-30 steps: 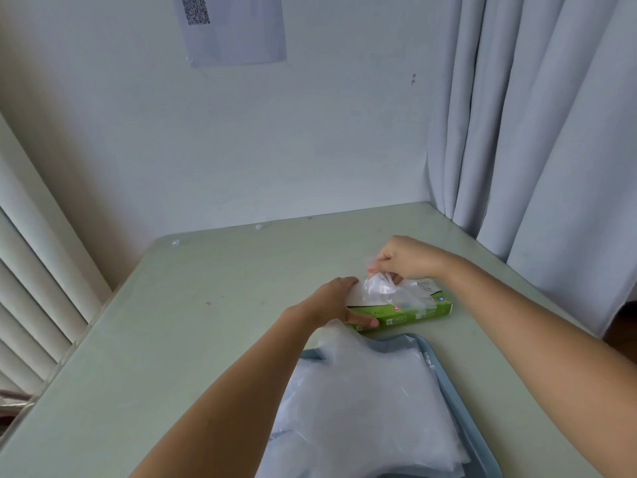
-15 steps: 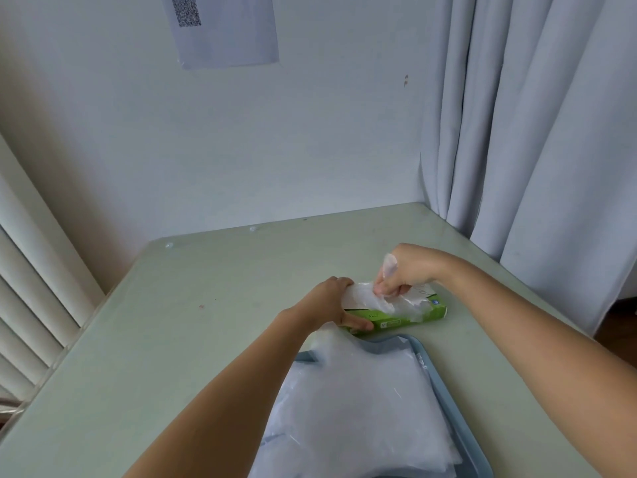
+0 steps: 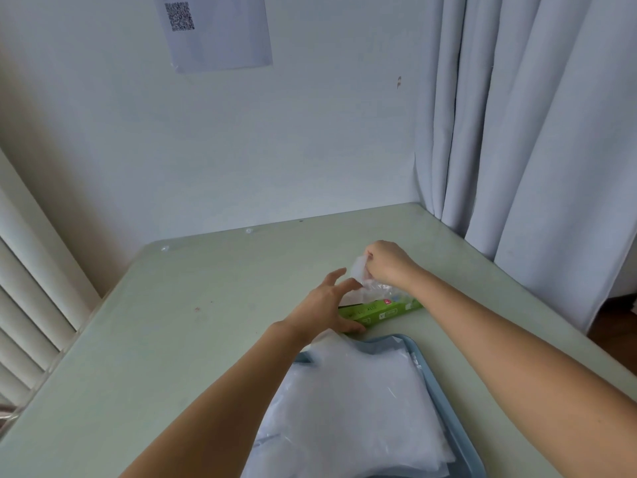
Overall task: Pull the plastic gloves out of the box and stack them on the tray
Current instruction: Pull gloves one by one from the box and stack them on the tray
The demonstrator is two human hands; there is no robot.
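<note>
A flat green glove box (image 3: 382, 313) lies on the table just beyond the blue tray (image 3: 444, 405). My right hand (image 3: 387, 262) pinches a crumpled clear plastic glove (image 3: 362, 274) and holds it above the box, its lower part still trailing into the opening. My left hand (image 3: 325, 305) rests at the box's left end, thumb against its front side, fingers spread and lifted. A pile of clear gloves (image 3: 348, 408) fills the tray.
The pale green table (image 3: 172, 339) stands against a white wall with a QR-code sheet (image 3: 213, 29). Grey curtains (image 3: 534, 132) hang at the right, close to the table's far corner. Window slats (image 3: 27, 305) run along the left edge.
My right hand has risen and moved back, drawing the glove up out of the box. My left hand's fingers, earlier curled over the box top, have lifted and spread.
</note>
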